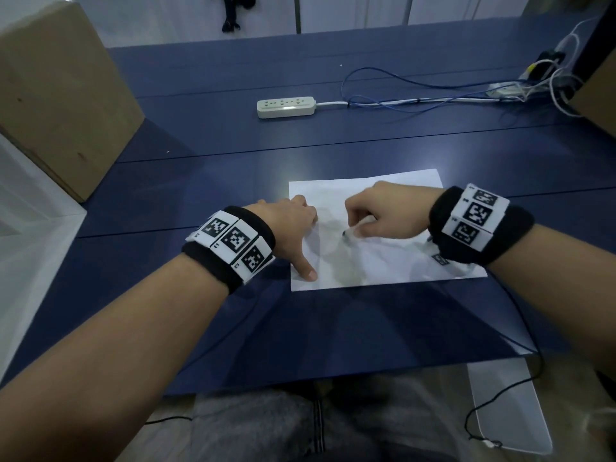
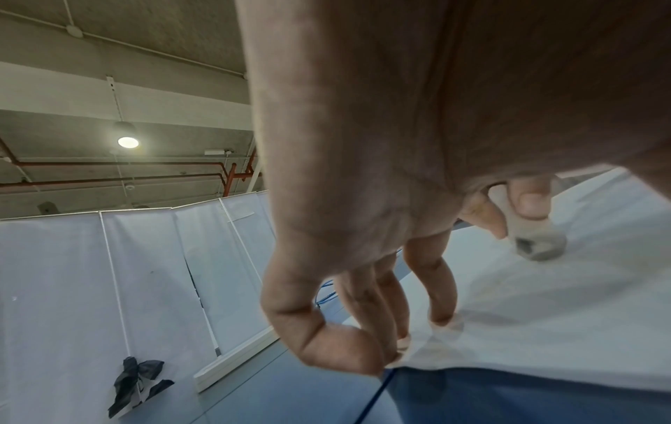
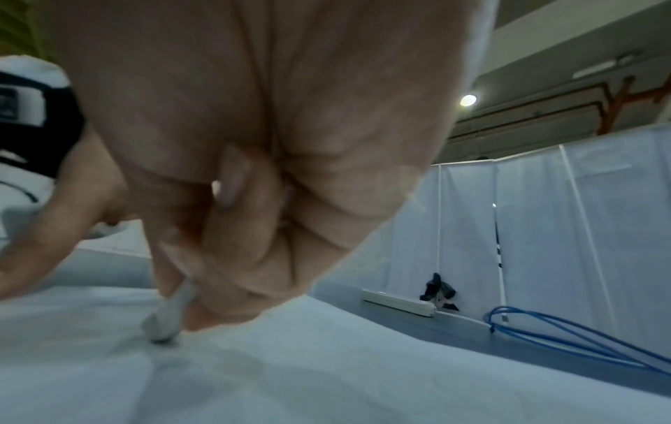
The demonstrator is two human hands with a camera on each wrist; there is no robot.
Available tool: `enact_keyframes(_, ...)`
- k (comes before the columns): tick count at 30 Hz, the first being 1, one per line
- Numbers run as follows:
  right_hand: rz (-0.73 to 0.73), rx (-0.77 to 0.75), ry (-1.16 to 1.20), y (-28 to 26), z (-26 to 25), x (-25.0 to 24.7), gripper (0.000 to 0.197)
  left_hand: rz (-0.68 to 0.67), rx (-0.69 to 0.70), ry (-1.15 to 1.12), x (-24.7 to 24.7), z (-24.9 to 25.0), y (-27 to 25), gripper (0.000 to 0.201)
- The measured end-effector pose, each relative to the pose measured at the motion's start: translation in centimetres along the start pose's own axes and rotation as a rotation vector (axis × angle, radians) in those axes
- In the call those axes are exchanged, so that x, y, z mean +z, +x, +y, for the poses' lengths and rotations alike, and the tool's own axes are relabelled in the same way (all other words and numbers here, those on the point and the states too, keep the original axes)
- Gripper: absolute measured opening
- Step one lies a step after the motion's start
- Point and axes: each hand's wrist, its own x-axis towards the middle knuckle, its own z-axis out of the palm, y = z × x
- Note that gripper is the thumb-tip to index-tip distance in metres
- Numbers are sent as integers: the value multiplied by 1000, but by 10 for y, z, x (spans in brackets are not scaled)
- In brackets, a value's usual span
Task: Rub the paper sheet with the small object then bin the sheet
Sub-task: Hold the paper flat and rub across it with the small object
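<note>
A white paper sheet (image 1: 383, 261) lies flat on the blue table (image 1: 233, 181), slightly creased and with grey smudges near its middle. My left hand (image 1: 300, 241) presses its left edge down with straight fingers and thumb; the fingertips (image 2: 443, 318) touch the paper sheet (image 2: 544, 330). My right hand (image 1: 363, 218) pinches a small white eraser-like object (image 1: 348, 232) with a dark tip, its end touching the sheet near the middle. The small object (image 3: 165, 315) shows below the curled fingers (image 3: 236, 258), and the left wrist view catches the small object (image 2: 537, 243) too.
A white power strip (image 1: 286, 107) and blue cables (image 1: 400, 81) lie at the back of the table. A cardboard box (image 1: 56, 95) stands at the left, with a translucent white container (image 1: 30, 248) beside it. A white tray-like thing (image 1: 506, 405) sits below the table's right front.
</note>
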Motion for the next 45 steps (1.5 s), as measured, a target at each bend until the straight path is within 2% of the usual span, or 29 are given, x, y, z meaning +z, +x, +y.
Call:
enact_keyframes(1, -43, -37, 20, -4, -2, 1, 9, 1, 2, 2, 0, 0, 0, 104)
enact_keyframes(3, -193, -97, 74, -12, -10, 7, 9, -1, 3, 8, -1, -1, 0, 104)
enact_keyframes(5, -247, -118, 96, -16, -15, 12, 7, -5, 4, 13, -1, -1, 1, 105)
enact_keyframes(11, -2, 30, -30, 2, 2, -3, 21, -6, 0, -1, 0, 0, 1, 101)
enact_keyframes(14, -102, -61, 20, -9, -5, 4, 8, 2, 7, 5, 0, -1, 1, 102)
enact_keyframes(17, -241, -104, 98, -19, -11, 13, 9, 1, 10, 13, 0, -1, 1, 104)
enact_keyframes(23, -3, 20, 18, -4, 3, 1, 21, -2, 4, 5, 1, 0, 3, 102)
enact_keyframes(24, -21, 5, 30, -6, 2, 2, 19, -1, 4, 6, 1, 0, 3, 102)
enact_keyframes(27, -200, -71, 97, -17, -7, 10, 11, -4, 5, 22, 1, -1, 4, 103)
enact_keyframes(29, -242, -88, 108, -17, -9, 11, 10, -7, 5, 36, 1, -1, 5, 103)
enact_keyframes(33, -56, 20, 31, 2, 3, -2, 14, -9, 4, 50, 0, 1, 6, 101)
enact_keyframes(35, -17, 31, 13, 2, 5, -4, 15, -12, 3, 43, 1, 1, 7, 102)
enact_keyframes(39, -215, -80, 95, -15, -7, 8, 8, -6, 7, 37, 1, -1, 7, 100)
enact_keyframes(41, -258, -89, 108, -16, -8, 10, 8, -11, 6, 40, 1, -1, 7, 100)
enact_keyframes(45, -39, 46, 44, 6, 11, -1, 18, -12, 1, 41, 0, -1, 6, 103)
